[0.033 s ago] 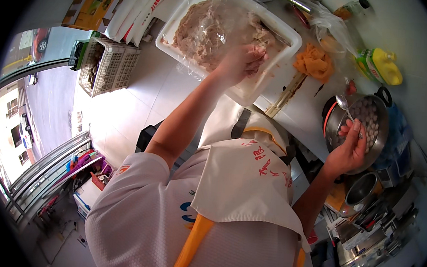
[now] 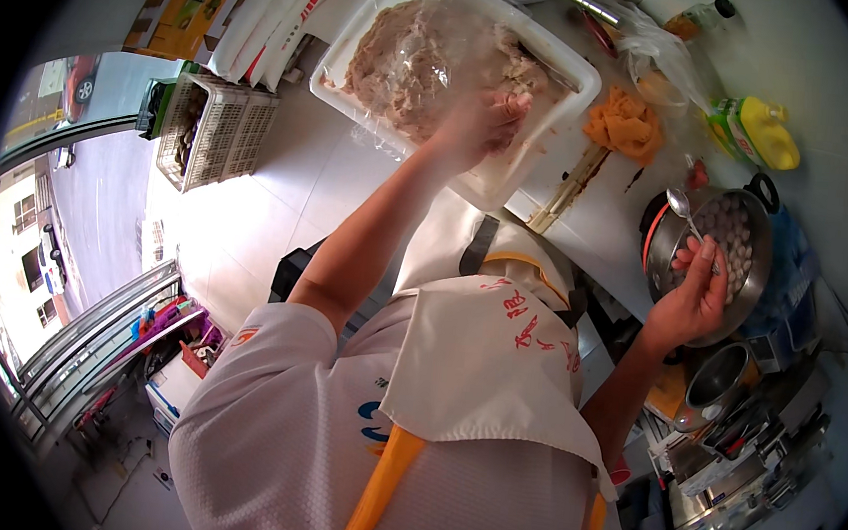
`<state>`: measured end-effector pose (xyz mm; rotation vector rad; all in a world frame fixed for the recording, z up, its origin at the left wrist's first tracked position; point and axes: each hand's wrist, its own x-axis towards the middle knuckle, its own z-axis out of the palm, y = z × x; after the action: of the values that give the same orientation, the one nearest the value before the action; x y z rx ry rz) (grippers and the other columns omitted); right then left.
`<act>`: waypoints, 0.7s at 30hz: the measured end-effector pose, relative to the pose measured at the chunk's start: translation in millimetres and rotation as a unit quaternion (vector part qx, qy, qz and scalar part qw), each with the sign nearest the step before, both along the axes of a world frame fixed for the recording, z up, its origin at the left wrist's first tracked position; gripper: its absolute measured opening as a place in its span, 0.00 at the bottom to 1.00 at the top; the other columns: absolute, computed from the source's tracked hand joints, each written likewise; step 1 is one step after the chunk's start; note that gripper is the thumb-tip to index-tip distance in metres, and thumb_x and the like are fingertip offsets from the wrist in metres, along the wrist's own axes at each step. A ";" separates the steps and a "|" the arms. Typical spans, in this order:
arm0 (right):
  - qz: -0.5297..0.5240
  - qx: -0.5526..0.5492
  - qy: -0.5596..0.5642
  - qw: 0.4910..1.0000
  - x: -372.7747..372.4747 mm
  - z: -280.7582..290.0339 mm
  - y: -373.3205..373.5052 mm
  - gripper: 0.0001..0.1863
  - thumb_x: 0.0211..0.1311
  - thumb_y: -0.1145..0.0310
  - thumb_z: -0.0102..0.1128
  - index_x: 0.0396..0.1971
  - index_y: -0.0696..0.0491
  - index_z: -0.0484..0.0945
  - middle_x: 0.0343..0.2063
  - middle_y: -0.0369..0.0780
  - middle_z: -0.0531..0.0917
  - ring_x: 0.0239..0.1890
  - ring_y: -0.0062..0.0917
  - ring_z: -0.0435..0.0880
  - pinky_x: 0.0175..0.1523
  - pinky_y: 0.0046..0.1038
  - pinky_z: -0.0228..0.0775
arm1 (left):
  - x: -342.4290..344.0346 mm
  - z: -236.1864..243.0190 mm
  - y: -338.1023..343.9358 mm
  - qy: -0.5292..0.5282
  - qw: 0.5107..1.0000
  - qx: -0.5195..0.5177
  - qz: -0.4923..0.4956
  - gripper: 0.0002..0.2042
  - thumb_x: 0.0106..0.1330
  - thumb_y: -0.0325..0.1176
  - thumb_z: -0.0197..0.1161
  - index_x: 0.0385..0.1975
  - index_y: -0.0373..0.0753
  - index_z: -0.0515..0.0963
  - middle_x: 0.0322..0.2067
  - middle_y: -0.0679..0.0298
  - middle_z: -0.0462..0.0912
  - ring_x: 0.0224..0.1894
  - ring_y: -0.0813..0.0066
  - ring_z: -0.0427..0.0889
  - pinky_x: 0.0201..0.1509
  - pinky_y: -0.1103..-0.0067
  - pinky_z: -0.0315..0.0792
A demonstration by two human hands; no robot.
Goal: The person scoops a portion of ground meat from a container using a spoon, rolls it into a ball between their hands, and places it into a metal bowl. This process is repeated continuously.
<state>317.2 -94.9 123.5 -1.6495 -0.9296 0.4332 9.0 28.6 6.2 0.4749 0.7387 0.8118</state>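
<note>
My left hand [image 2: 483, 122] is in the white tub [image 2: 580, 83], curled around some pale pink meat paste beside the right-hand clump. A larger mound of meat paste [image 2: 385, 63] fills the tub's left side, partly under clear plastic film [image 2: 435, 67]. My right hand [image 2: 693, 291] grips a metal spoon [image 2: 681, 203] by its handle, the bowl pointing up and left. Beneath the spoon is a metal pot [image 2: 757, 276] holding several round greyish meatballs [image 2: 731, 229]. Steam or glare softens the view around the left hand.
An orange cloth [image 2: 622, 124] lies between tub and pot. Behind it stands a yellow-green jug [image 2: 768, 133] near a clear plastic bag [image 2: 659, 59]. A smaller metal pot [image 2: 717, 376] sits nearer me at right. At left are a plastic crate [image 2: 220, 134] and a cardboard box [image 2: 187, 9].
My left hand has shifted slightly within the tub and looks a little more blurred. The right hand and spoon hold their place.
</note>
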 end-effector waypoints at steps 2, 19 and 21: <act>0.005 0.000 -0.003 1.000 -3.1 -0.4 0.7 0.12 0.77 0.70 0.63 0.49 0.63 0.86 0.37 0.42 0.90 0.32 0.18 0.82 0.38 0.22 0.76 | 7.8 5.1 -4.1 0.110 0.993 0.006 0.038 0.13 0.71 0.35 0.71 0.26 0.46 0.75 0.18 0.74 0.71 0.17 0.86 0.63 0.20 0.81 0.53; 0.071 -0.013 0.071 0.995 -40.9 5.3 5.1 0.11 0.78 0.73 0.61 0.51 0.64 0.85 0.35 0.43 0.89 0.30 0.19 0.80 0.38 0.22 0.76 | 2.6 10.9 -0.1 -0.055 0.997 -0.047 0.023 0.10 0.79 0.42 0.60 0.42 0.44 0.82 0.25 0.75 0.70 0.21 0.86 0.62 0.23 0.84 0.54; 0.102 -0.010 0.055 0.993 -43.7 5.4 6.0 0.11 0.77 0.73 0.61 0.51 0.63 0.84 0.35 0.43 0.89 0.30 0.19 0.80 0.38 0.22 0.76 | 1.1 6.8 1.7 -0.087 0.996 -0.015 0.001 0.08 0.77 0.38 0.63 0.34 0.45 0.81 0.21 0.76 0.68 0.19 0.87 0.61 0.22 0.83 0.52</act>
<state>273.5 -88.9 128.8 -1.5381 -1.0179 0.6689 10.1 30.3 13.0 0.3722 0.5884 0.8313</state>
